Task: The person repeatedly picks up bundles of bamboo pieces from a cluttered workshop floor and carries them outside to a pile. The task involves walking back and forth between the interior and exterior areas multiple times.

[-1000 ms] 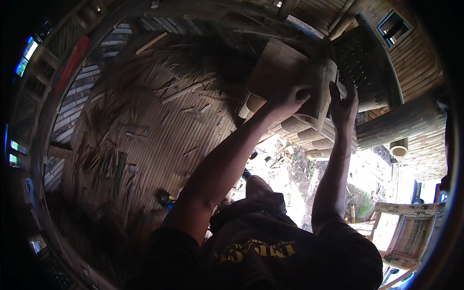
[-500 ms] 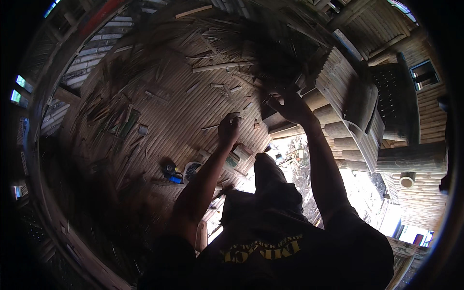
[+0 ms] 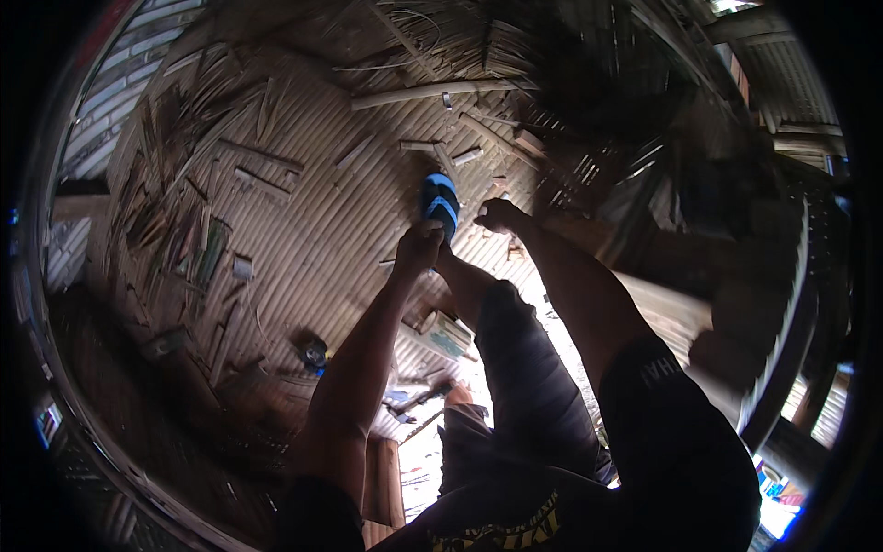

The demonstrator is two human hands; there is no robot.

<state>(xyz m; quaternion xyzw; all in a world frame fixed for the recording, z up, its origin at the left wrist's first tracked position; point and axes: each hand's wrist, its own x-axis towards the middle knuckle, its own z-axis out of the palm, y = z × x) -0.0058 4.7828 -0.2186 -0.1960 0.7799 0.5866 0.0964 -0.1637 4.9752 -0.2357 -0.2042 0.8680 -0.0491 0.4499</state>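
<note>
My left hand (image 3: 420,244) is closed, its fingers curled, just above my ankle; whatever it may hold is hidden. Beyond it my foot wears a dark slipper (image 3: 440,201) with blue straps, set on the slatted bamboo floor (image 3: 322,212). My right hand (image 3: 502,217) hangs to the right of the slipper with its fingers bent inward; anything inside them is too small and dark to make out. Between the hands is a narrow gap.
Offcuts and a long bamboo pole (image 3: 432,93) lie on the floor ahead. Loose strips (image 3: 175,221) pile up at left. A dark round tool (image 3: 313,351) sits beside my left forearm. A bright opening in the floor's edge lies below, and blurred bamboo structures (image 3: 671,313) stand at right.
My view has shifted. My right hand has come away from the bamboo structure at right and nearer my left. My foot in its blue-strapped slipper is now on the bamboo floor.
</note>
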